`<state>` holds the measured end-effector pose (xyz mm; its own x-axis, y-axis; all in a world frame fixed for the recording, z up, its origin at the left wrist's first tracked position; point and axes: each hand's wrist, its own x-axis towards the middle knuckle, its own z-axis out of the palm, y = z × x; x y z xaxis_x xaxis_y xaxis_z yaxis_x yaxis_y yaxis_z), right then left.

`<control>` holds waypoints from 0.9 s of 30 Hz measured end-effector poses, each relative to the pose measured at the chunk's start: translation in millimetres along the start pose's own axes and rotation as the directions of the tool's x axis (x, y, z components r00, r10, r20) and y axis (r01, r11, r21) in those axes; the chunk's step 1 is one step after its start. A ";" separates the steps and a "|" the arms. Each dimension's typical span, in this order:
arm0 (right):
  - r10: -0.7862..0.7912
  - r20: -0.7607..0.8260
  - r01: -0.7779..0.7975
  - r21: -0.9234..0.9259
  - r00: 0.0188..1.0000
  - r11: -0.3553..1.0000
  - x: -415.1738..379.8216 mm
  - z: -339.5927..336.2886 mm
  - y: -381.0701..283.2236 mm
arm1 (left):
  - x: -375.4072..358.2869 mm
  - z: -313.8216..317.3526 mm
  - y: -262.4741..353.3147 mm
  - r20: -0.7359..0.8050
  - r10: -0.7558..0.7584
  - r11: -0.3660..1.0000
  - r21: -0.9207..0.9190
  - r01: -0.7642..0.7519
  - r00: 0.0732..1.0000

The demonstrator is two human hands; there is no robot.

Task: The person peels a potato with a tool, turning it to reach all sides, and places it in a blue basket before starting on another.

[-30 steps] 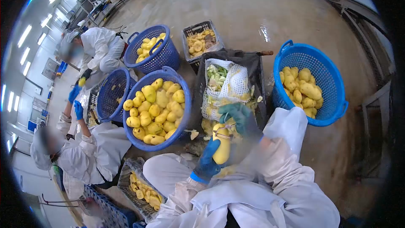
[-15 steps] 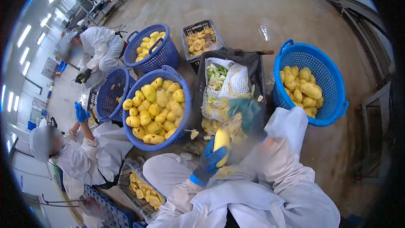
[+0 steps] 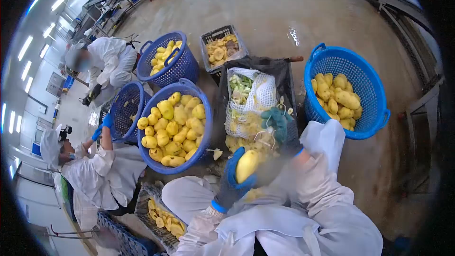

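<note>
My left hand (image 3: 231,184), in a blue-grey glove, is wrapped around a yellow peeled potato (image 3: 247,166). To its upper right, my right hand (image 3: 277,124) wears a dark teal glove and is closed on a thin, pale tool that looks like a peeler (image 3: 263,135), mostly hidden by the fingers. Both hands are above a dark crate (image 3: 289,78) lined with white netting (image 3: 263,91), with peelings lying in it. The tool and the potato are a short distance apart.
Left of the crate, a blue-purple basket (image 3: 206,114) holds several yellow potatoes. A bright blue basket (image 3: 369,85) of potatoes stands right. Behind are a small crate of pieces (image 3: 219,52) and another potato basket (image 3: 185,66). Two co-workers (image 3: 102,175) sit at left, near an emptier basket (image 3: 124,102).
The potato in my left hand has tipped from upright to slanted. My right hand, blurred before, is now sharper and slightly lower. The nearer co-worker's gloved hand has moved right to the emptier basket.
</note>
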<state>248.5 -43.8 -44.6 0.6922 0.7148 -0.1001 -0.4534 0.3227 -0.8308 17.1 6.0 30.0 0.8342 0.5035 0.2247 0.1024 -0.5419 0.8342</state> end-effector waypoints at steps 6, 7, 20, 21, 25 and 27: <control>-0.032 0.022 0.032 -0.008 0.999 0.999 -21.0 27.3 -27.3 | 5.1 -5.3 1.6 0.006 0.094 0.983 0.156 -0.093 0.996; 0.001 -0.017 -0.001 -0.004 1.000 1.000 -25.8 26.7 -30.1 | 4.5 -5.6 0.3 0.003 0.107 0.980 0.168 -0.106 0.994; -0.100 0.114 0.076 0.199 0.988 0.977 -13.6 16.0 16.7 | 1.6 -3.4 -0.4 -0.029 0.142 0.969 0.207 -0.133 0.989; -0.080 0.037 0.074 0.149 0.996 0.986 -10.1 11.2 11.3 | 1.4 -5.6 0.8 -0.038 0.135 0.977 0.173 -0.126 0.990; -0.115 -0.020 0.115 0.004 0.993 0.993 -32.5 29.9 -24.6 | -11.1 3.4 -14.3 -0.029 -0.173 0.912 -0.383 0.149 0.984; -0.223 0.103 0.237 -0.153 0.969 0.959 -46.0 52.3 -35.5 | -5.7 7.8 -17.1 0.087 -0.316 0.670 -0.684 0.288 0.945</control>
<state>203.4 -55.7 18.1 0.7143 0.6847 0.1447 -0.1850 0.3842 -0.9045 14.8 7.2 10.5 0.8030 0.5882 -0.0957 -0.0619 0.2421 0.9683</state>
